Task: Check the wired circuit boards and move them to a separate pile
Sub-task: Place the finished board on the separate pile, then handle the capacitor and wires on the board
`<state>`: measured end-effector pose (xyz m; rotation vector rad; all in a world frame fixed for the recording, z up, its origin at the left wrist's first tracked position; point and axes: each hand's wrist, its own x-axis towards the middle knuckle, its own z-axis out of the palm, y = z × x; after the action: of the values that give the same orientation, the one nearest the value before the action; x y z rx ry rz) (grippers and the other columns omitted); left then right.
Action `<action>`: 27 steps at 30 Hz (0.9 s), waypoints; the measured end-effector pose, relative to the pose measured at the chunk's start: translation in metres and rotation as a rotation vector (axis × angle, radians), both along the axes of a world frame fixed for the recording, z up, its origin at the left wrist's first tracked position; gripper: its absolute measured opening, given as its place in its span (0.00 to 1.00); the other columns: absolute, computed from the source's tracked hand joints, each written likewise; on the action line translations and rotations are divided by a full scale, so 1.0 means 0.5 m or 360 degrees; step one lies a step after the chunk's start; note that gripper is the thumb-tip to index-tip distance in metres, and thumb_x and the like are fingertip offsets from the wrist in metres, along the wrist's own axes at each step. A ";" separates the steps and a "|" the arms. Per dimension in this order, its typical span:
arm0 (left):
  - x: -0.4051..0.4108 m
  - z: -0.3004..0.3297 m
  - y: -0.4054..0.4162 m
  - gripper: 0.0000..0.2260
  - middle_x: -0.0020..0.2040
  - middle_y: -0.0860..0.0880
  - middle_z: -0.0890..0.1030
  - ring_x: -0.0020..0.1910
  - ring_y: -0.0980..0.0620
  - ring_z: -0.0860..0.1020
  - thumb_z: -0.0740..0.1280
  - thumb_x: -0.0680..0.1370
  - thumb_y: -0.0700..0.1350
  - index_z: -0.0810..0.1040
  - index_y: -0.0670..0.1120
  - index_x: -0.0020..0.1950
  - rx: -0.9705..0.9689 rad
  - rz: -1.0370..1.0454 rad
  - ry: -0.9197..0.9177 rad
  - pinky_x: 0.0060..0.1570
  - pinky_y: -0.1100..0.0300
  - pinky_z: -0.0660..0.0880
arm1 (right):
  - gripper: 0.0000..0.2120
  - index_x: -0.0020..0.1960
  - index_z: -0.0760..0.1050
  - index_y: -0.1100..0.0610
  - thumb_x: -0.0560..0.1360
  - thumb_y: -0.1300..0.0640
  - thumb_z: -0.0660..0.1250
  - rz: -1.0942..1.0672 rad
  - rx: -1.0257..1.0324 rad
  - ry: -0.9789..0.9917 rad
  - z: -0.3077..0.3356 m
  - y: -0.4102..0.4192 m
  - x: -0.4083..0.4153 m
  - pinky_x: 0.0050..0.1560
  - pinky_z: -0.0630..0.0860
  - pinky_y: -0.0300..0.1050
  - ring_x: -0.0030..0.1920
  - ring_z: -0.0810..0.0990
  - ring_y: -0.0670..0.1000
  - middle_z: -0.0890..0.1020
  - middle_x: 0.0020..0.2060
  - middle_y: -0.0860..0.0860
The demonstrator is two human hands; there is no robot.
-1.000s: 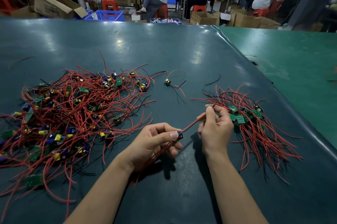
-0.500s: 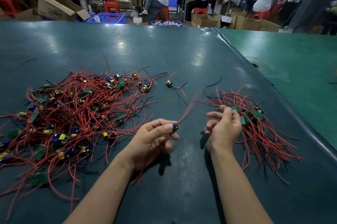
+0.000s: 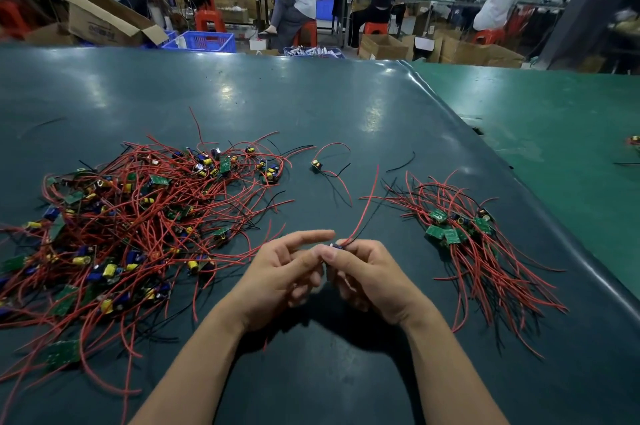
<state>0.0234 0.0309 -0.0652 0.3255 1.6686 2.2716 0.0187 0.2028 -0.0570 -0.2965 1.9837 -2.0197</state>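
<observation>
Board [image 3: 336, 246] mostly hidden btwn fingertips, both hands pinching it: left hand [image 3: 282, 277], right hand [image 3: 369, 277]. Its red wire [image 3: 363, 208] runs up & away. Big pile [image 3: 128, 227] left, small pile [image 3: 460, 237] right.

Two bare forearms enter from the bottom edge, no sleeves visible. Left hand [image 3: 280, 272] and right hand [image 3: 372, 281] ungloved, no rings, watch or bands seen. Fingers [image 3: 304, 237] slim; nails short, plain, unpainted.
</observation>
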 end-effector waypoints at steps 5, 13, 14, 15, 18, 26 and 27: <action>-0.016 0.003 -0.044 0.09 0.29 0.49 0.72 0.22 0.56 0.61 0.67 0.74 0.43 0.84 0.43 0.50 -0.0074 0.0329 0.0114 0.22 0.68 0.58 | 0.16 0.30 0.78 0.54 0.66 0.43 0.71 -0.0519 -0.0346 0.0045 0.007 0.013 -0.016 0.21 0.60 0.33 0.18 0.64 0.48 0.73 0.22 0.53; -0.028 -0.011 -0.045 0.08 0.27 0.49 0.71 0.21 0.56 0.62 0.62 0.80 0.34 0.80 0.41 0.51 0.0063 0.0874 0.0091 0.22 0.67 0.58 | 0.13 0.41 0.77 0.55 0.79 0.48 0.66 -0.1481 -0.0929 0.0028 0.020 0.049 -0.043 0.20 0.63 0.34 0.20 0.70 0.45 0.79 0.26 0.49; -0.027 -0.012 -0.044 0.07 0.26 0.49 0.71 0.21 0.55 0.63 0.63 0.80 0.34 0.80 0.41 0.50 0.0021 0.0872 0.0129 0.23 0.66 0.59 | 0.12 0.46 0.77 0.56 0.79 0.48 0.66 -0.1500 -0.0964 -0.0094 0.017 0.054 -0.047 0.20 0.66 0.34 0.21 0.72 0.44 0.82 0.29 0.49; -0.025 -0.013 -0.041 0.07 0.26 0.50 0.71 0.22 0.55 0.64 0.63 0.80 0.35 0.80 0.42 0.49 -0.0049 0.0882 0.0180 0.23 0.66 0.59 | 0.11 0.50 0.77 0.58 0.79 0.49 0.67 -0.1473 -0.0982 -0.0214 0.014 0.055 -0.048 0.21 0.69 0.34 0.24 0.76 0.44 0.84 0.32 0.49; -0.015 -0.014 -0.028 0.06 0.27 0.51 0.75 0.24 0.56 0.71 0.67 0.79 0.37 0.82 0.46 0.46 -0.0522 0.1035 0.0466 0.25 0.64 0.68 | 0.07 0.55 0.77 0.59 0.79 0.58 0.67 -0.1386 -0.0934 -0.0339 0.004 0.052 -0.049 0.25 0.73 0.33 0.28 0.81 0.45 0.86 0.36 0.50; -0.011 0.039 -0.060 0.15 0.53 0.48 0.79 0.54 0.42 0.73 0.65 0.71 0.47 0.80 0.49 0.56 -0.2353 0.1280 0.0910 0.51 0.48 0.69 | 0.04 0.46 0.77 0.60 0.79 0.62 0.66 -0.1249 -0.0465 -0.0033 -0.010 0.030 -0.055 0.21 0.69 0.37 0.23 0.74 0.46 0.81 0.29 0.51; -0.011 0.048 -0.073 0.16 0.56 0.49 0.78 0.56 0.43 0.72 0.64 0.72 0.49 0.79 0.52 0.59 -0.2559 0.1101 0.0659 0.53 0.48 0.68 | 0.04 0.46 0.77 0.60 0.79 0.62 0.66 -0.1208 -0.0349 0.0022 -0.013 0.025 -0.053 0.21 0.69 0.37 0.23 0.74 0.46 0.81 0.28 0.50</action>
<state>0.0177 -0.0058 -0.0414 -0.2402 3.4514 0.3909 -0.0080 0.2152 -0.0637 0.4817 2.0740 -2.6777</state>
